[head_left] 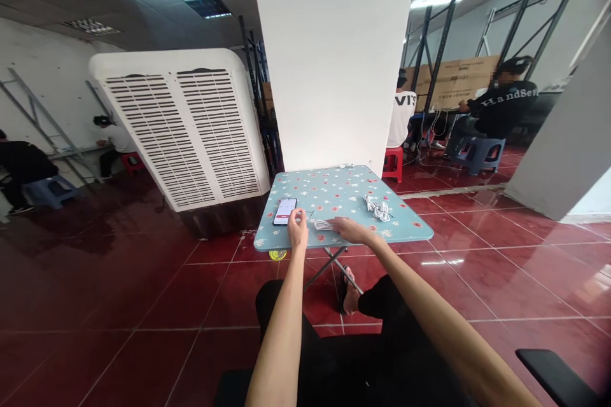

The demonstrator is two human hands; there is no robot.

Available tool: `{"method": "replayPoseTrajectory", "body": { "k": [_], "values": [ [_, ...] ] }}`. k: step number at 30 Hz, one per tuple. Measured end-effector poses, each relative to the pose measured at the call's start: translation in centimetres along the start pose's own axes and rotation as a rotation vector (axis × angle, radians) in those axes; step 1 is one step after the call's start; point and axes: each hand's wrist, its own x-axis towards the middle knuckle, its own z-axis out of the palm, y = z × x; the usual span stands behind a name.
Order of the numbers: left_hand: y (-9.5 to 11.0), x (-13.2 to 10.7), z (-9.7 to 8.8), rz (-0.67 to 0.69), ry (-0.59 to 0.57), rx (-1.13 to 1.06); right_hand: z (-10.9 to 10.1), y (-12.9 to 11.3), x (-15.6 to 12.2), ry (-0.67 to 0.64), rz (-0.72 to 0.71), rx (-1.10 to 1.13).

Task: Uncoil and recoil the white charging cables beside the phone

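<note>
While the right hand (348, 229) lies flat on a white cable (323, 224), the left hand (298, 229) curls beside a smartphone (285, 211).

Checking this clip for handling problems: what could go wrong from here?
The smartphone lies near the edge of the floral tabletop, so a careless move of the left hand might knock it onto the tile floor. The right hand is beside the white cable, which could snag the phone if pulled. The thin crossed folding legs may also wobble under heavy leaning.
</note>
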Motion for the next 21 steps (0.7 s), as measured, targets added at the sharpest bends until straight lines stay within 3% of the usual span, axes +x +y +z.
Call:
{"method": "replayPoseTrajectory", "body": {
  "k": [5,10,13,15,18,21],
  "values": [
    [0.1,-0.1,0.0,-0.023,0.039,-0.041,-0.3,1.0,0.3,0.044,0.047,-0.362],
    [-0.2,-0.2,0.1,-0.012,0.057,-0.031,-0.1,0.2,0.9,0.061,0.026,-0.565],
    [-0.7,-0.1,0.2,-0.022,0.142,-0.02,-0.6,-1.2,0.7,0.118,0.038,-0.577],
    [-1.0,0.0,0.2,-0.016,0.176,-0.023,-0.8,-2.7,0.7,0.193,-0.028,-0.55],
    [-1.4,0.0,0.2,0.02,0.151,-0.043,-0.4,-5.1,1.3,0.228,-0.165,-0.494],
    [-1.7,0.0,0.2,0.019,0.109,-0.058,0.5,-6.5,2.4,0.246,-0.152,-0.381]
  ]
}}
